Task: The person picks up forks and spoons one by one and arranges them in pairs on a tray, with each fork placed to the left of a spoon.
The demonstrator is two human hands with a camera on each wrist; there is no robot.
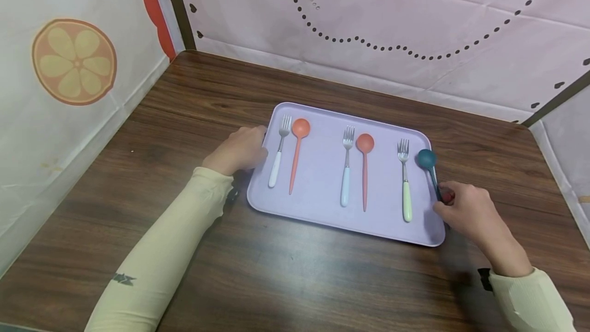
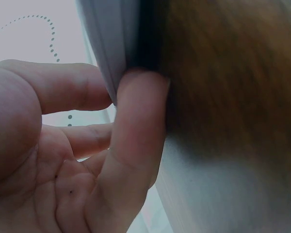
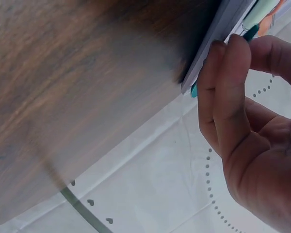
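Note:
A lilac tray (image 1: 318, 183) lies on the wooden table. My left hand (image 1: 239, 150) pinches its left rim, thumb on one side and fingertips on the other in the left wrist view. At the right rim, my right hand (image 1: 470, 211) pinches the handle of a teal spoon (image 1: 427, 159), whose bowl overlaps the tray's edge. The right wrist view shows the handle's tip (image 3: 251, 33) poking out between thumb and fingers. Inside the tray are a white-handled fork (image 1: 275, 168), an orange spoon (image 1: 301, 128), a pale blue-handled fork (image 1: 345, 186), a coral spoon (image 1: 365, 143) and a green-handled fork (image 1: 406, 201).
Dark wood tabletop (image 1: 295, 281) surrounds the tray. Behind it hangs a pale pink printed cloth (image 1: 415, 9), and a white cloth with an orange-slice print (image 1: 75, 62) stands along the left side.

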